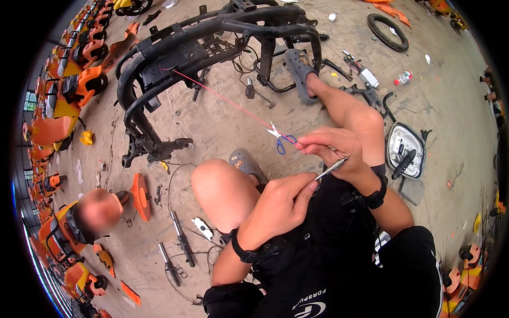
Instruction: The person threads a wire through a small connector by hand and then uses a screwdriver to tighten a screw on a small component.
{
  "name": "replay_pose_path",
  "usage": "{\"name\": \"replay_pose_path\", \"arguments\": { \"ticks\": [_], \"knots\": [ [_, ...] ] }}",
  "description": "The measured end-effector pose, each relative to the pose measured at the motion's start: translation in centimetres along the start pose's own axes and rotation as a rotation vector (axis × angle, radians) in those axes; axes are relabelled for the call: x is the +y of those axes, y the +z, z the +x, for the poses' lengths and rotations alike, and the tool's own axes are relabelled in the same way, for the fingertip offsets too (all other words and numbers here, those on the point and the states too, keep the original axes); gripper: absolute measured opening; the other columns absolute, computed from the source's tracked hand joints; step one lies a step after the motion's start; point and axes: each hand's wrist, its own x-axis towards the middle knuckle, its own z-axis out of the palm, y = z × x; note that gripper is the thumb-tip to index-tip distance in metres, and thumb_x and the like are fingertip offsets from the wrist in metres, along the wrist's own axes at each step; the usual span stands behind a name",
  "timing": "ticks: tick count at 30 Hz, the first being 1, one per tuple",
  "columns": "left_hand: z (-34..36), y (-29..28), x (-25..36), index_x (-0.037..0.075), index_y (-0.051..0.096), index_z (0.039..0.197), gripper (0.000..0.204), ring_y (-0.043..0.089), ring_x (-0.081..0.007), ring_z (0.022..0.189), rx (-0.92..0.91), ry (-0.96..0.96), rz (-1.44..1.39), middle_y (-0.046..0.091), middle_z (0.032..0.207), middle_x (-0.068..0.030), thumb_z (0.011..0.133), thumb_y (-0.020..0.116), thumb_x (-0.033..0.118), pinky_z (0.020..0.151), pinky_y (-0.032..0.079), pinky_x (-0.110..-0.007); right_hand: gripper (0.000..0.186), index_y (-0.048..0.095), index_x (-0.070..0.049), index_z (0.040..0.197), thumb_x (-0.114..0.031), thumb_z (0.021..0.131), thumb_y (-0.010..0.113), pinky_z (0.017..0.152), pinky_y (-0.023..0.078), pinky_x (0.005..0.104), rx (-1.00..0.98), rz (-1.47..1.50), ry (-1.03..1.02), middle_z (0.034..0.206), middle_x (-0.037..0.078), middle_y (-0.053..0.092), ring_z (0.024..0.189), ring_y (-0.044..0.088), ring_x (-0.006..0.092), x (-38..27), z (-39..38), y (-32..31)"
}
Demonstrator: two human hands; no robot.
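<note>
My right hand (336, 148) is closed, thumb and fingertips pinching the end of a thin red string (228, 99). That string runs taut up and left to a black metal motorbike frame (180, 53). Between the fingers of my closed left hand (283, 204) is a slim silver metal rod (333, 167). Its thicker, ribbed end points toward my right palm; whether the right hand also touches it, I cannot tell. Scissors (278, 139) with blue handles appear just beyond the right fingertips, partly open. The rod's lower end is hidden in my left hand.
Two shock absorbers (183, 241) lie left of my knee, near a small white part (202, 228). To the right rests a white-lined shell (405, 146) with a black spring part. Beyond are a bottle (403, 78) and a tyre (388, 33). Another person (99, 212) is at left, near orange vehicles.
</note>
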Motion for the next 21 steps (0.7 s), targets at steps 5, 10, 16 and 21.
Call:
{"name": "replay_pose_path", "arguments": {
  "ticks": [5, 10, 16, 21],
  "knots": [
    [-0.1, 0.0, -0.1, -0.003, 0.069, 0.098, 0.01, 0.059, -0.0227, 0.053, -0.007, 0.001, -0.019, 0.063, 0.067, -0.013, 0.095, 0.061, 0.003, 0.052, 0.046, -0.032, 0.017, 0.072, 0.002, 0.103, -0.006, 0.087, 0.072, 0.065, 0.057, 0.0284, 0.036, -0.029, -0.026, 0.087, 0.013, 0.074, 0.075, 0.072, 0.0215, 0.3, -0.1, 0.5],
    [-0.3, 0.1, -0.3, -0.003, 0.069, 0.099, 0.01, 0.059, -0.0214, 0.054, 0.007, -0.024, -0.015, 0.063, 0.067, -0.0129, 0.095, 0.061, 0.002, 0.053, 0.046, -0.031, 0.015, 0.072, 0.003, 0.103, -0.001, 0.088, 0.071, 0.068, 0.057, 0.0256, 0.052, 0.083, 0.019, 0.089, 0.012, 0.074, 0.075, 0.072, 0.0179, 0.9, -0.8, 1.0],
    [-0.3, -0.1, 0.2, -0.002, 0.069, 0.1, 0.011, 0.056, -0.0193, 0.055, -0.018, -0.064, -0.016, 0.061, 0.066, -0.0114, 0.096, 0.061, 0.004, 0.054, 0.044, -0.03, 0.02, 0.07, 0.005, 0.105, -0.013, 0.096, 0.066, 0.071, 0.057, 0.0258, 0.06, 0.474, 0.325, 0.091, 0.012, 0.074, 0.078, 0.069, 0.0142, 1.2, -1.7, 2.0],
    [0.0, 0.1, 0.2, -0.002, 0.069, 0.1, 0.011, 0.053, -0.0187, 0.053, -0.02, -0.058, -0.004, 0.059, 0.065, -0.0108, 0.096, 0.061, 0.004, 0.053, 0.043, -0.03, 0.023, 0.07, 0.006, 0.105, -0.015, 0.098, 0.065, 0.071, 0.057, 0.0259, 0.066, 0.591, 0.41, 0.09, 0.012, 0.073, 0.077, 0.068, 0.0137, 1.0, -1.9, 1.9]
  ]
}}
